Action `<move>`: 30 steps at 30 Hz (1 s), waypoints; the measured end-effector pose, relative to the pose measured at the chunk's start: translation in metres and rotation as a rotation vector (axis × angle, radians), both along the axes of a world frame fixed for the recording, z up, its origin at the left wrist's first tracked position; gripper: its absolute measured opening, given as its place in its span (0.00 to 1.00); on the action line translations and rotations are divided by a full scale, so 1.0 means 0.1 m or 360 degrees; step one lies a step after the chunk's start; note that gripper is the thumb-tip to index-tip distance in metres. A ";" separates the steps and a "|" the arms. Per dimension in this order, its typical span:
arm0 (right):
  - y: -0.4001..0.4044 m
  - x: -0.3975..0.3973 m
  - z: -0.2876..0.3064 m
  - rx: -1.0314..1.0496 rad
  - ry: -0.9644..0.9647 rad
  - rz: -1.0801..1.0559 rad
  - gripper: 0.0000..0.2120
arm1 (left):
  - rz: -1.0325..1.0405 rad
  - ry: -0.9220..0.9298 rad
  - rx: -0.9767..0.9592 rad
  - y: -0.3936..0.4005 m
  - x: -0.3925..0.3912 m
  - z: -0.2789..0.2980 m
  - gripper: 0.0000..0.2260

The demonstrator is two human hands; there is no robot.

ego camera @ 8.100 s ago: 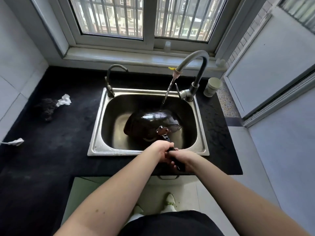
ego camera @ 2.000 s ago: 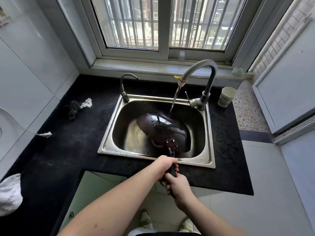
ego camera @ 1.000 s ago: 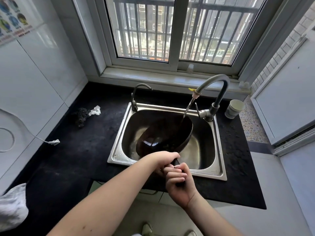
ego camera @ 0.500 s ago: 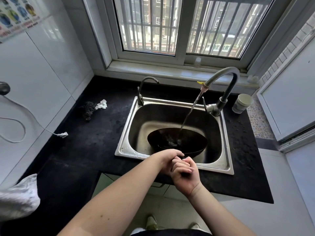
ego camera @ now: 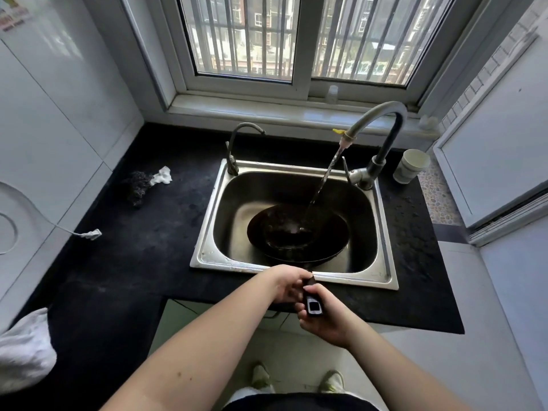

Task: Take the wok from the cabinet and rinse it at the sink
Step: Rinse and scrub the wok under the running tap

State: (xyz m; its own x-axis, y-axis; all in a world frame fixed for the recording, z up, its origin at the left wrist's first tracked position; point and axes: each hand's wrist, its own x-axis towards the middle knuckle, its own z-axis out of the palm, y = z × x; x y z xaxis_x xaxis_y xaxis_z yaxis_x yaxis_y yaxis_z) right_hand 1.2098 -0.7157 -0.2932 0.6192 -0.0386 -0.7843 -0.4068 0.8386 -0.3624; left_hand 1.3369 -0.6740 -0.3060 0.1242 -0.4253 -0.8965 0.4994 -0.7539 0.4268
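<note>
Both hands grip the black handle (ego camera: pixel 313 304): left hand (ego camera: pixel 289 284) wrapped nearer the pan, right hand (ego camera: pixel 323 317) behind it. Beyond them, the round dark wok (ego camera: pixel 296 235) sits open side up in the shiny steel sink (ego camera: pixel 382 232), under the tap's (ego camera: pixel 376 120) thin stream.

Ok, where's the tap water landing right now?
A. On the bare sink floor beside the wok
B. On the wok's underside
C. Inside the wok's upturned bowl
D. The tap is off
C: the stream from the tall faucet runs into the open bowl of the wok, which sits mouth-up in the sink.
</note>
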 end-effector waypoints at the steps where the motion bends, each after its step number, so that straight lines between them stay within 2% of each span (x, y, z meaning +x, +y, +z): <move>1: -0.01 -0.04 0.01 -0.0065 0.0034 0.0076 0.08 | -0.0012 0.0001 -0.0012 -0.01 0.01 -0.06 0.07; 7: -0.06 -0.26 0.19 -0.0437 0.0115 0.0675 0.18 | 0.0160 0.0190 -0.0058 -0.06 -0.05 -0.14 0.10; 11: -0.02 -0.22 0.22 -0.0523 0.0115 0.0650 0.18 | 0.0444 0.0417 -0.0100 -0.11 -0.18 -0.06 0.14; 15: 0.04 -0.18 0.13 -0.0514 0.0075 0.0547 0.18 | 0.0561 0.0456 -0.0119 -0.13 -0.24 -0.04 0.14; 19: 0.04 -0.21 0.13 -0.0541 0.0068 0.0567 0.20 | 0.0505 0.0295 0.0014 -0.11 -0.24 0.01 0.11; 22: -0.07 -0.29 0.17 -0.0595 0.0070 0.0615 0.23 | 0.0468 0.0148 0.0093 -0.11 -0.26 0.08 0.14; 27: -0.43 -0.48 0.20 -0.0627 -0.0003 0.0574 0.18 | 0.0574 -0.0122 0.0091 -0.17 -0.36 0.08 0.14; 30: -0.59 -0.59 0.19 -0.0639 -0.0074 0.0561 0.15 | 0.0500 -0.0317 0.0106 -0.22 -0.40 0.07 0.12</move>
State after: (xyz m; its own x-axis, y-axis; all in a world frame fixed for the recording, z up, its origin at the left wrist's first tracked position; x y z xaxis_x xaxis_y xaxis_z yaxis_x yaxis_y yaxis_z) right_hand 1.1504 -0.7749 -0.2741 0.6827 -0.1132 -0.7219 -0.6146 0.4454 -0.6511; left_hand 1.2965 -0.6955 -0.2989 0.4143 -0.2800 -0.8660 0.6229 -0.6065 0.4941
